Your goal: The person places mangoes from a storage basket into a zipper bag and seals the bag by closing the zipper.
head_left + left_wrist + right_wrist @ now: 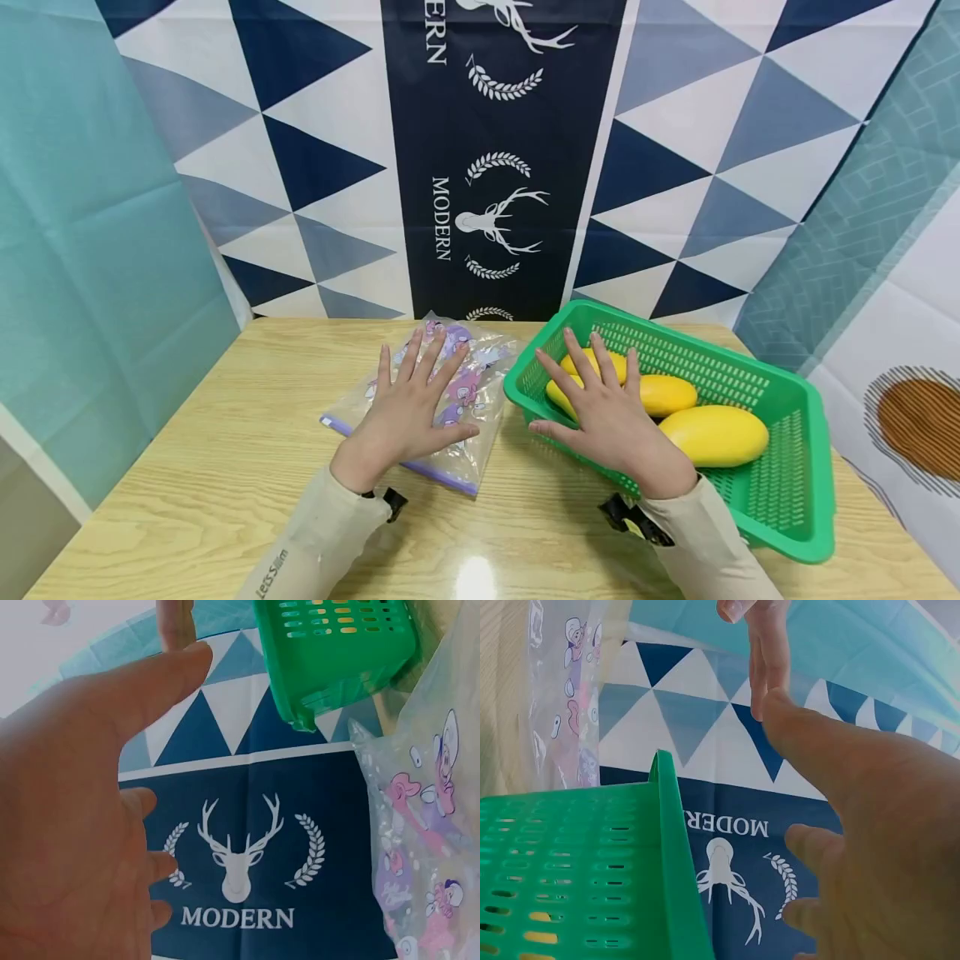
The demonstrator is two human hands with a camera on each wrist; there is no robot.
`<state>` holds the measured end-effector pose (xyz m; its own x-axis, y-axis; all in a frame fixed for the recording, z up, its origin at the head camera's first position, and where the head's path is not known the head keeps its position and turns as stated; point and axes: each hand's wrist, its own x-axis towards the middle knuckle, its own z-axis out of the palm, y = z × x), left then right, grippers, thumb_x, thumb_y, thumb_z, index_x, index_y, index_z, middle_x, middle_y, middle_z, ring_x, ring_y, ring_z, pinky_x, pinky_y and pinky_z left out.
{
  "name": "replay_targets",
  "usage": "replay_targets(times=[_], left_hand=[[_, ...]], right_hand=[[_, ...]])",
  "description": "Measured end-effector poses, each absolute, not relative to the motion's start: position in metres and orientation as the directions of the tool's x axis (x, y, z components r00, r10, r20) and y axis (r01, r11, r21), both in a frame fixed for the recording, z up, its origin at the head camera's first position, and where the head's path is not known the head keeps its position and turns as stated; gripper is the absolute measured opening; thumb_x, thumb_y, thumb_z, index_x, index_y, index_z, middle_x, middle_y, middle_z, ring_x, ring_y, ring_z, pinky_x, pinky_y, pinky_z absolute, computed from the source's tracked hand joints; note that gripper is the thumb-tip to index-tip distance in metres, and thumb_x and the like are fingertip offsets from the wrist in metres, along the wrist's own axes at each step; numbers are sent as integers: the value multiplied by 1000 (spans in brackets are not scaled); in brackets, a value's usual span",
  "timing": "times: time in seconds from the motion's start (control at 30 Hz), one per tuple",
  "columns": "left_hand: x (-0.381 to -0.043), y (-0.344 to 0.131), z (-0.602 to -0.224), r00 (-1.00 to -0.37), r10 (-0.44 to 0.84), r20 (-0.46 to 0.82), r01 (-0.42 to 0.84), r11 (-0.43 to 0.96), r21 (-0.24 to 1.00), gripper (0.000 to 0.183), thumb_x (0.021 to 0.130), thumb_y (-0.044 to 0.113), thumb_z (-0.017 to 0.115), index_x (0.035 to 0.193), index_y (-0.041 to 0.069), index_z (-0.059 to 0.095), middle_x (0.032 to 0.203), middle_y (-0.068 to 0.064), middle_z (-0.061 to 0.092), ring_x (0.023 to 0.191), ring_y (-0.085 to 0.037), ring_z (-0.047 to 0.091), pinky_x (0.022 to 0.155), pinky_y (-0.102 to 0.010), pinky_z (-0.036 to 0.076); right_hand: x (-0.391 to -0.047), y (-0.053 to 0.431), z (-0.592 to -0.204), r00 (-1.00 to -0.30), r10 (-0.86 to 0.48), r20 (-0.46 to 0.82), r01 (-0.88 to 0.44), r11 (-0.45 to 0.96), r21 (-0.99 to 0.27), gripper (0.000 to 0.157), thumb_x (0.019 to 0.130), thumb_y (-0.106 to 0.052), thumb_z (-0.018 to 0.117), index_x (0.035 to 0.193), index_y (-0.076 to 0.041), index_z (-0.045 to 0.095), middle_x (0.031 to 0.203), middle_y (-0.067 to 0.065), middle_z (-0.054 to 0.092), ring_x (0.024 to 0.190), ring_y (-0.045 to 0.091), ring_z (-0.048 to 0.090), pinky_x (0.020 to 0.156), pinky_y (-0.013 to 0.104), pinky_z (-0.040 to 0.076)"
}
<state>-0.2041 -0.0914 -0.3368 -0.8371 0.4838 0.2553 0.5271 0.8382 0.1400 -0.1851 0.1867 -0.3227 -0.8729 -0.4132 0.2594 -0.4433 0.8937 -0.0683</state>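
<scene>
left hand (408, 408), left of centre, over clear zip bag (480, 387) on bench (225, 467); right hand (607, 417), right of centre, over near-left side of green basket (817, 475), yellow fruit (716, 435) inside — fingers of both spread wide, nothing held. apparent ready pose, no grasp begun — next move probably calls for lowering hand, curling fingers round fruit or pinching bag's edge.

There were 1 left hand (405, 417) and 1 right hand (611, 421), 2 sleeves (322, 525), 1 table (187, 475), 1 plastic bag (487, 387) and 1 green basket (817, 475). Yellow fruits (716, 435) numbered at least 3, the right hand hiding the exact count. The head view showed 2 printed deer heads (471, 222).
</scene>
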Motion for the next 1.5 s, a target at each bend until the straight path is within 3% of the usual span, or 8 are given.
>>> replay_targets(times=[0.2,0.37,0.73,1.17,1.5], left_hand=[[-204,-97,-334,-807,520,280,575,802,165,106,79,61,72,160,19,18,166,-14,6,151,-35,-4,113,-69,-5],[-203,-102,-342,-777,575,255,615,779,117,107,76,56,77,159,17,23,165,-15,10,150,-38,4,113,-70,0],[-206,-118,-366,-779,599,186,621,778,94,116,66,48,87,159,18,23,164,-16,13,148,-41,14,114,-69,2],[-216,-126,-384,-837,544,61,547,826,139,116,65,42,89,157,13,25,162,-22,11,148,-43,11,113,-71,6],[-223,-132,-395,-869,494,-27,478,853,211,113,67,37,88,157,13,24,159,-25,18,142,-47,24,109,-75,16]], right_hand=[[-184,183,-322,-798,-500,336,-549,833,-66,76,90,-44,69,154,-17,37,161,19,19,146,47,14,110,74,7],[-181,175,-322,-760,-539,363,-596,800,-61,72,89,-39,71,151,-16,41,158,21,28,143,46,21,110,73,12],[-175,161,-332,-655,-616,437,-686,728,-1,59,88,-28,73,141,-13,51,147,20,41,134,45,35,105,70,28],[-167,136,-348,-546,-732,408,-778,623,76,56,85,-30,74,136,-14,56,138,17,51,126,40,43,101,61,36],[-161,123,-367,-499,-800,334,-813,566,139,50,87,-34,70,134,-18,57,138,14,51,128,34,42,103,58,37]])
